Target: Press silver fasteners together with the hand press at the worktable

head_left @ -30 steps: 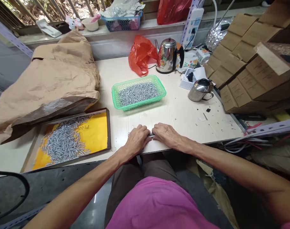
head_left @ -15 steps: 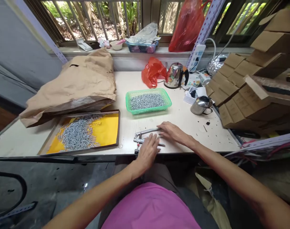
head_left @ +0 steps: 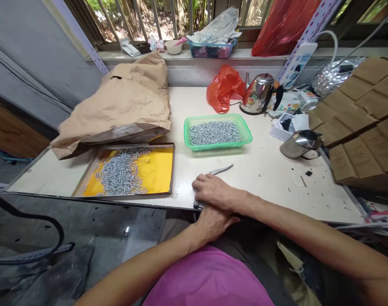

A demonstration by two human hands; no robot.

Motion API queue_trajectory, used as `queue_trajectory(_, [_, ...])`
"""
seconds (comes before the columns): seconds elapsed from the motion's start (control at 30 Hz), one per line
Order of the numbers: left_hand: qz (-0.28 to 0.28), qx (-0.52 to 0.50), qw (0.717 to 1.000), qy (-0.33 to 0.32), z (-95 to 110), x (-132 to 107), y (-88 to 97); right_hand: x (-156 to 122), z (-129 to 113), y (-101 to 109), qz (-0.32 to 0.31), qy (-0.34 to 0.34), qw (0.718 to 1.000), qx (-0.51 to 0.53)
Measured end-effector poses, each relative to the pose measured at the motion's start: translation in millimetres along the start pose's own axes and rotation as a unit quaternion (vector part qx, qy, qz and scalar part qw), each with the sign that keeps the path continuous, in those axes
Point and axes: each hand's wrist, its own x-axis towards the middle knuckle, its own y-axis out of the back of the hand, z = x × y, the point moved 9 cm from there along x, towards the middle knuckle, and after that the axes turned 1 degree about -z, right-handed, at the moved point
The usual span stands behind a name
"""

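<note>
A pair of silver spring-handled pliers (head_left: 223, 169) lies at the table's front edge, mostly covered by my hands; one handle and a dark end near the edge show. Over its head my right hand (head_left: 217, 193) is closed, fingers curled down around it. My left hand (head_left: 215, 223) is beneath and nearer to me, crossed by the right, with its thumb out to the right; its other fingers are hidden. Beyond them stands a green plastic basket (head_left: 218, 147) of small metal cylindrical pieces (head_left: 215, 132). More such pieces (head_left: 120, 174) lie in a shallow tray (head_left: 172, 170) with a yellow base.
A large brown paper bag (head_left: 124, 97) lies behind the tray. Toward the back right are a red plastic bag (head_left: 224, 89), a steel kettle (head_left: 259, 93) and a small steel pot (head_left: 299, 144). Cardboard boxes (head_left: 363, 127) are stacked at the right. Dark scraps (head_left: 309, 173) dot the tabletop.
My right hand has moved from the handle ends onto the pliers' head, over my left hand. The pliers have turned, one handle now pointing away to the right. The view has shifted right.
</note>
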Motion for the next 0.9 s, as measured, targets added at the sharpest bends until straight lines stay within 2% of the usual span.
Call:
queue_trajectory(0.13, [-0.005,0.009,1.000,-0.019,3,-8,-5.6,14,-25,-12,0.006,0.059,0.998,-0.027])
queue_trajectory(0.2, [0.002,0.024,0.999,-0.038,7,-12,-5.1,20,-30,-18,0.012,0.089,0.996,-0.013])
queue_trajectory(0.27, [0.014,0.041,0.998,-0.048,12,-15,-1.7,26,-27,-16,0.040,0.083,0.995,0.041])
queue_trajectory(0.33, [0.034,0.054,0.996,-0.058,17,-17,7.5,27,-15,5,0.115,0.041,0.984,0.130])
queue_trajectory(0.37, [0.046,0.061,0.995,-0.068,20,-17,15.0,23,-6,21,0.173,0.013,0.970,0.173])
queue_trajectory(0.43, [0.084,0.085,0.989,-0.082,16,-20,38.9,6,17,62,0.311,-0.039,0.924,0.221])
queue_trajectory(0.5, [0.140,0.124,0.981,-0.050,-9,-25,76.0,-21,48,100,0.438,-0.098,0.871,0.199])
queue_trajectory(0.57, [0.196,0.169,0.965,0.049,-60,-33,123.5,-44,84,123,0.503,-0.164,0.836,0.143])
queue_trajectory(0.63, [0.207,0.209,0.940,0.174,-122,-44,168.0,-51,119,124,0.483,-0.212,0.843,0.105])
queue_trajectory(0.7, [0.191,0.244,0.909,0.280,-178,-58,203.8,-49,143,109,0.416,-0.244,0.872,0.087])
queue_trajectory(0.73, [0.169,0.257,0.900,0.309,-199,-62,214.6,-49,149,100,0.385,-0.254,0.883,0.084])
queue_trajectory(0.8, [0.100,0.274,0.901,0.321,-230,-65,221.1,-52,143,81,0.339,-0.260,0.898,0.099])
queue_trajectory(0.83, [0.067,0.277,0.902,0.325,-242,-66,219.6,-55,133,72,0.321,-0.255,0.905,0.117])
queue_trajectory(0.9, [0.039,0.283,0.907,0.309,-255,-65,216.3,-60,107,53,0.278,-0.246,0.914,0.163])
